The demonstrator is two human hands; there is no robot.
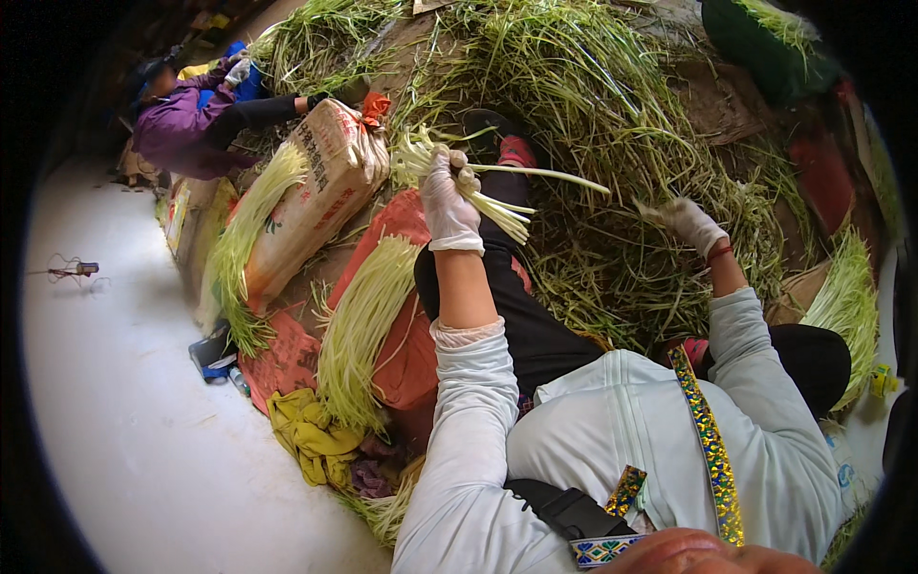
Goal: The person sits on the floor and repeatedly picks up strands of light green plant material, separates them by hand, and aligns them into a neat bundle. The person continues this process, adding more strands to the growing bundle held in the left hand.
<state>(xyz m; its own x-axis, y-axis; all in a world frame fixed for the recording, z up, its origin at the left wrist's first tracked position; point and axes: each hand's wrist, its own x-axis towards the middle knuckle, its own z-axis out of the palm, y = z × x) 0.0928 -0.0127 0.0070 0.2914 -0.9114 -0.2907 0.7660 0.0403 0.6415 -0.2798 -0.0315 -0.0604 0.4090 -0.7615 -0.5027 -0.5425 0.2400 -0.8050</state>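
My left hand (453, 196), in a white glove, is closed round a small bunch of pale, chive-like stalks (504, 216). Their cut ends fan out on both sides of the fist, and one long stalk sticks out to the right. Over the right part of the leaf heap (612, 124) is my right hand (692, 226), also gloved. Its fingers are drawn together at a pale wisp; what they pinch is too small to make out. Left of my left forearm, a thick bundle of pale stalks (368, 320) lies across a red sack (406, 359).
A bulging printed sack (320, 196) stands at the left with another stalk bundle (253, 244) against it. A yellow cloth (311, 435) lies near the white floor (143, 411). More stalks (846, 311) rest at far right. A co-worker in purple (182, 129) sits at upper left.
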